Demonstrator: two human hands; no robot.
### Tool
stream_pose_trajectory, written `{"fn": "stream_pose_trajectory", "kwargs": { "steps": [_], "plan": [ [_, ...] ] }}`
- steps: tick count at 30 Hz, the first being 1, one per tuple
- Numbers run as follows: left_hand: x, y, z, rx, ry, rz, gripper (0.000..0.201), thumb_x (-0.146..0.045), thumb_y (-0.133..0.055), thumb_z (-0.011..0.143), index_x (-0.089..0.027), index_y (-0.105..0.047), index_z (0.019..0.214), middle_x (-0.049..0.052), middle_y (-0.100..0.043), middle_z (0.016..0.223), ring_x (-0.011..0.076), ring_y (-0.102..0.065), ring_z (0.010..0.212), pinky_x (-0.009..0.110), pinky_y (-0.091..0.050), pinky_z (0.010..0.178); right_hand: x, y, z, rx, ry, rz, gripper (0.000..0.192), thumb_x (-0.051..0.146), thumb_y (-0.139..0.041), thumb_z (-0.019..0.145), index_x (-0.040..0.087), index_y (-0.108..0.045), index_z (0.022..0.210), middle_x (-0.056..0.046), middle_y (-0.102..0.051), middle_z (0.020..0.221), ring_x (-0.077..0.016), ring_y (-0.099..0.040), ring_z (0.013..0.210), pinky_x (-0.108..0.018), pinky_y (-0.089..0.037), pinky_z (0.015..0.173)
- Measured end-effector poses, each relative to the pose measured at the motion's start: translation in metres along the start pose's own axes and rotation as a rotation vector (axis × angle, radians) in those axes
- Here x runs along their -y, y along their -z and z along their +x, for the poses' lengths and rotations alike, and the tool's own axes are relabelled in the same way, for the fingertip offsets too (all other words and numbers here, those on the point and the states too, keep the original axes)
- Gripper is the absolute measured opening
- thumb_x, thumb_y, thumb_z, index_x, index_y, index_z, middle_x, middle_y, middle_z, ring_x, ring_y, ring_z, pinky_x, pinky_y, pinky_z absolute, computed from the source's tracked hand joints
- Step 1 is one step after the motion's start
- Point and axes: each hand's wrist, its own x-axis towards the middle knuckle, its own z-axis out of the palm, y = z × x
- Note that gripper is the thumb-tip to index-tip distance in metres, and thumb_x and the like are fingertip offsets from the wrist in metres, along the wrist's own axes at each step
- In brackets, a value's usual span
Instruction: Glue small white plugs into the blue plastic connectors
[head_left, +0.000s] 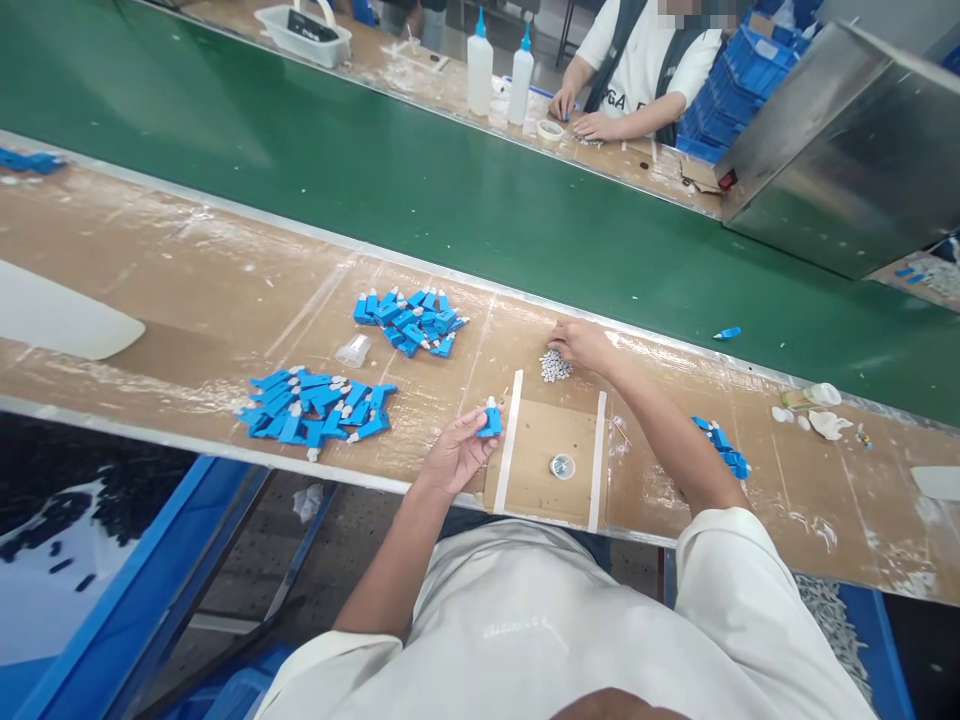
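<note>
Holding one blue piece by its sides, the left hand has its fingers pinched shut on it, just above the table edge. The right hand reaches to the small pile of white bits and touches it; I cannot tell if it has picked one up. Two heaps of blue pieces lie to the left: a near heap and a far heap. A few more blue ones sit by the right arm. It looks like many are done and the white pile is still there to use. A small round cap sits between two white strips. No writing here can be read.
</note>
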Motion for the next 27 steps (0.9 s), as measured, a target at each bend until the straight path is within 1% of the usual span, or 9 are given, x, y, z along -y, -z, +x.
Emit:
{"fn": "stream_pose_trajectory", "kwargs": {
  "steps": [7,10,12,14,16,18,19,23,27],
  "plan": [
    [0.0,-0.001,0.0,-0.005,0.005,-0.038,0.018,-0.008,-0.077,0.077,-0.009,-0.072,0.095,0.006,-0.075,0.085,0.0113,-0.071,0.065,0.016,-0.056,0.054,0.009,0.007,0.013,0.102,0.019,-0.049,0.015,0.013,-0.062,0.086,0.018,-0.076,0.084,-0.01,-0.071,0.093,-0.0228,-0.062,0.084,-0.031,-0.038,0.068],
    [0.0,-0.001,0.0,0.004,0.004,-0.033,0.02,-0.009,-0.078,0.077,-0.008,-0.072,0.096,0.006,-0.074,0.082,0.0117,-0.071,0.064,0.016,-0.056,0.053,0.012,0.013,0.015,0.091,0.016,-0.029,0.012,0.008,-0.063,0.083,0.016,-0.071,0.081,-0.013,-0.071,0.094,-0.0223,-0.063,0.083,-0.031,-0.04,0.069],
    [-0.001,-0.002,0.001,0.005,-0.001,-0.026,0.02,-0.009,-0.078,0.076,-0.008,-0.072,0.096,0.006,-0.073,0.08,0.0115,-0.071,0.064,0.016,-0.056,0.054,0.017,0.018,0.01,0.055,0.01,-0.009,0.011,0.008,-0.061,0.086,0.014,-0.069,0.084,-0.014,-0.071,0.096,-0.0221,-0.064,0.084,-0.031,-0.044,0.071],
    [-0.001,-0.004,0.002,0.008,-0.013,-0.022,0.018,-0.008,-0.078,0.076,-0.008,-0.073,0.094,0.006,-0.073,0.079,0.0106,-0.07,0.064,0.016,-0.055,0.055,0.025,0.022,-0.004,-0.025,0.007,0.168,0.009,0.015,-0.059,0.092,0.014,-0.067,0.089,-0.011,-0.072,0.093,-0.02,-0.065,0.081,-0.031,-0.047,0.072],
    [-0.002,-0.008,0.002,0.017,-0.033,-0.02,0.016,-0.009,-0.077,0.077,-0.009,-0.073,0.092,0.007,-0.075,0.083,0.0101,-0.069,0.065,0.016,-0.056,0.057,0.038,0.024,-0.027,-0.108,0.02,0.554,0.013,0.028,-0.062,0.095,0.016,-0.066,0.094,-0.006,-0.071,0.084,-0.0166,-0.066,0.073,-0.03,-0.052,0.069],
    [-0.003,-0.014,0.001,0.043,-0.051,-0.01,0.015,-0.011,-0.078,0.077,-0.01,-0.074,0.092,0.009,-0.076,0.089,0.0105,-0.068,0.067,0.018,-0.055,0.058,0.055,0.023,-0.052,-0.139,0.045,0.964,0.027,0.043,-0.069,0.092,0.017,-0.068,0.098,-0.003,-0.071,0.079,-0.0143,-0.066,0.065,-0.03,-0.056,0.065],
    [-0.003,-0.018,0.0,0.063,-0.051,0.001,0.016,-0.012,-0.078,0.077,-0.01,-0.075,0.092,0.01,-0.076,0.091,0.0108,-0.068,0.068,0.018,-0.055,0.058,0.064,0.023,-0.065,-0.14,0.051,1.099,0.032,0.047,-0.073,0.089,0.017,-0.069,0.099,-0.002,-0.071,0.078,-0.0138,-0.067,0.064,-0.03,-0.057,0.064],
    [-0.005,-0.035,-0.005,0.143,-0.025,0.053,0.02,-0.018,-0.082,0.076,-0.009,-0.075,0.092,0.008,-0.074,0.084,0.0109,-0.066,0.067,0.019,-0.053,0.06,0.093,0.02,-0.099,-0.165,0.014,1.366,0.036,0.051,-0.082,0.08,0.018,-0.074,0.091,-0.003,-0.073,0.079,-0.0134,-0.07,0.065,-0.029,-0.062,0.064],
    [-0.005,-0.049,-0.008,0.164,-0.039,0.094,0.025,-0.022,-0.085,0.075,-0.01,-0.075,0.095,0.007,-0.074,0.082,0.0117,-0.067,0.067,0.02,-0.052,0.06,0.103,0.021,-0.11,-0.177,-0.077,1.501,0.038,0.051,-0.088,0.073,0.018,-0.074,0.085,-0.004,-0.076,0.079,-0.0148,-0.072,0.067,-0.028,-0.063,0.062]
  ]
}}
